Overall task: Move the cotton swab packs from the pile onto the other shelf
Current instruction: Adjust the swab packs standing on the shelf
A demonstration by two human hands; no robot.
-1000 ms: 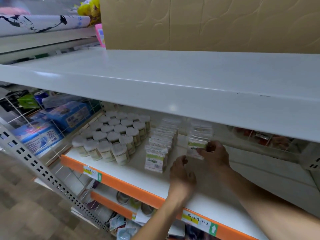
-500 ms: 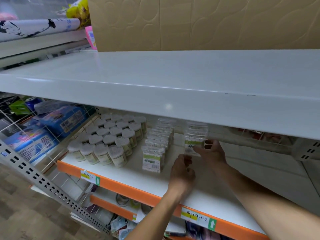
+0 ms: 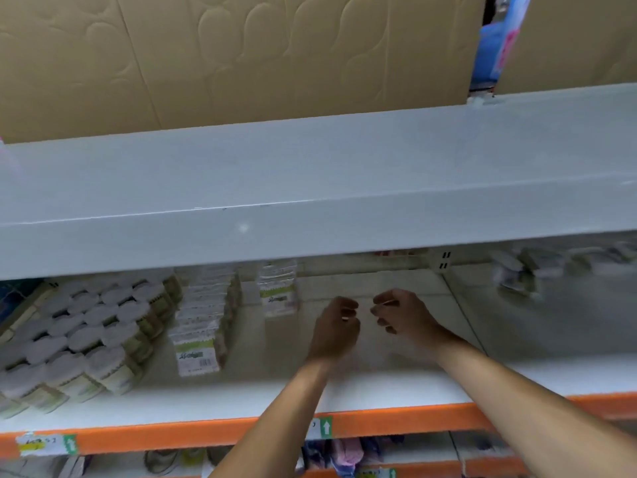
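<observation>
Flat clear cotton swab packs with green labels stand in two rows on the white shelf [image 3: 382,386]: a long row [image 3: 201,327] and a shorter row [image 3: 278,292] to its right. A blurred pile of packs [image 3: 524,274] lies at the far right, under the upper shelf. My left hand [image 3: 336,327] and my right hand [image 3: 401,313] hover side by side over the bare middle of the shelf, right of the shorter row. Both have loosely curled fingers, hold nothing and touch no pack.
Several round white-lidded tubs [image 3: 86,334] fill the shelf's left end. A deep grey upper shelf [image 3: 310,188] overhangs the rows, with a brown cardboard box [image 3: 241,56] on it. An orange front rail [image 3: 431,420] carries price tags. More goods sit on the shelf below.
My right hand let go of the front pack of the shorter row and drew back to the right. My left hand moved right beside it. The view swung right, showing the pile.
</observation>
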